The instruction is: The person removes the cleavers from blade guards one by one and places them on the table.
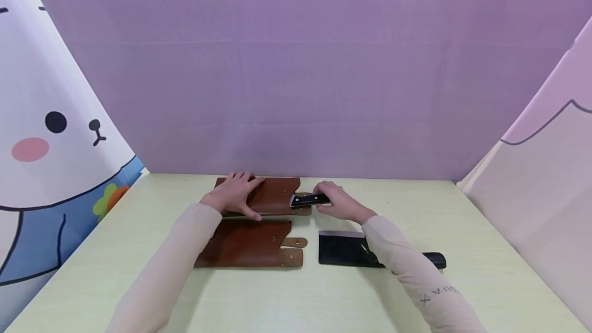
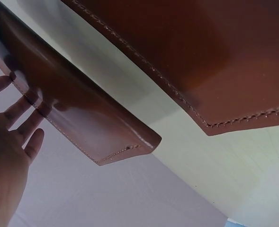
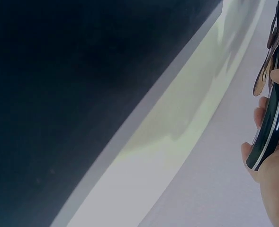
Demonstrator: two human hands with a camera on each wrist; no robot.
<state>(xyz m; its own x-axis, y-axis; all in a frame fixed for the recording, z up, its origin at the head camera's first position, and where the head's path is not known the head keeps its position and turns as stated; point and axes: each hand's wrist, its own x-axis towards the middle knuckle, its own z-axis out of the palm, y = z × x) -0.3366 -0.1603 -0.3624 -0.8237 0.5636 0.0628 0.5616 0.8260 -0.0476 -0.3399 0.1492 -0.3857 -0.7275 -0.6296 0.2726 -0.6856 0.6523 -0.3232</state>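
My left hand (image 1: 235, 193) holds the far brown leather knife sheath (image 1: 277, 195), with its fingers over the far edge and its thumb at the near edge. In the left wrist view the fingertips press along this sheath's stitched edge (image 2: 73, 137). My right hand (image 1: 339, 203) grips a knife by its black riveted handle (image 1: 307, 200) at the sheath's right end. Only a sliver of blade shows beside the handle; the rest is hidden in the sheath. In the right wrist view, fingers and thumb wrap the curved handle (image 3: 272, 123), beside a tan strap (image 3: 262, 78).
A second brown leather sheath (image 1: 250, 245) lies nearer on the pale table (image 1: 259, 302), its two tan straps pointing right. A black-bladed cleaver (image 1: 342, 249) lies to its right, partly under my right forearm. A purple cloth (image 1: 296, 76) hangs behind the table.
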